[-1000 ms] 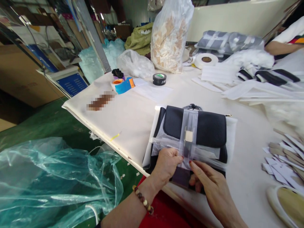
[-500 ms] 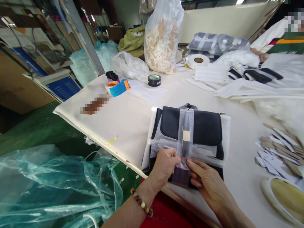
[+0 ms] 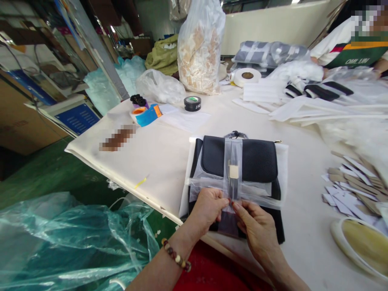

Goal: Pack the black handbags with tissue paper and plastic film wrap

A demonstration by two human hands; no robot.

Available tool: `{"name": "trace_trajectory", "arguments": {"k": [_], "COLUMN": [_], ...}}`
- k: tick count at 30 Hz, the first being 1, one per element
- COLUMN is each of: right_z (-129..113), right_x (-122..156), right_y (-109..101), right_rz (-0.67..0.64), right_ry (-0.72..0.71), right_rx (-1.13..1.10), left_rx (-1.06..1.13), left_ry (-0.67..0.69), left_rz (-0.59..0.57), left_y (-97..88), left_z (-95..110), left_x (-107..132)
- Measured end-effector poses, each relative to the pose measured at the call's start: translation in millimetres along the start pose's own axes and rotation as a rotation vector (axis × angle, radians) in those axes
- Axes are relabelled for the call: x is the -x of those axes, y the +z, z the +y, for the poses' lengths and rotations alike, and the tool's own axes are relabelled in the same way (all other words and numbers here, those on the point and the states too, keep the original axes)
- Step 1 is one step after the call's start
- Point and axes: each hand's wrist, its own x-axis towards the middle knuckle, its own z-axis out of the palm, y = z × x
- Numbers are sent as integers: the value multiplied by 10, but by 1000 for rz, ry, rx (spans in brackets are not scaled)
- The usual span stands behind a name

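A black handbag (image 3: 260, 159) lies flat near the table's front edge, on a white sheet (image 3: 282, 161). A translucent plastic strip (image 3: 233, 147) runs down over its flap and clasp, and another band crosses it sideways. My left hand (image 3: 207, 208), with a bead bracelet at the wrist, pinches the lower part of the strip between thumb and fingers. Right beside it, my right hand (image 3: 257, 222) pinches the same strip with thumb and forefinger. Below my fingertips the strip's lower end lies over the dark bag. The fingers partly hide where they grip.
Tape rolls (image 3: 192, 104) and a blue-orange tape dispenser (image 3: 148, 115) stand on the far left of the table (image 3: 163, 161). Card strips (image 3: 354, 190) and a round dish (image 3: 363, 246) are at right. Teal plastic (image 3: 75, 238) hangs at left. A co-worker (image 3: 348, 48) is behind.
The view has shifted slightly, so the bag appears a little further left. Both hands still pinch the strip, and the right fingers have closed in nearer the left. More of the co-worker shows.
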Motion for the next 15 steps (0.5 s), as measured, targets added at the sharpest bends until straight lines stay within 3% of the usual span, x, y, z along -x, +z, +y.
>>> {"name": "trace_trajectory", "arguments": {"k": [6, 15], "right_z": [26, 54], "right_x": [-21, -14], "right_y": [-8, -19], "right_rz": [-8, -14], "right_ry": [-8, -22], "right_rx": [18, 36], "left_rx": [-61, 34], "left_ry": [-80, 43], "left_rz": [-22, 125], "left_y": [-20, 78], "left_z": [63, -111], "left_x": [29, -70]}}
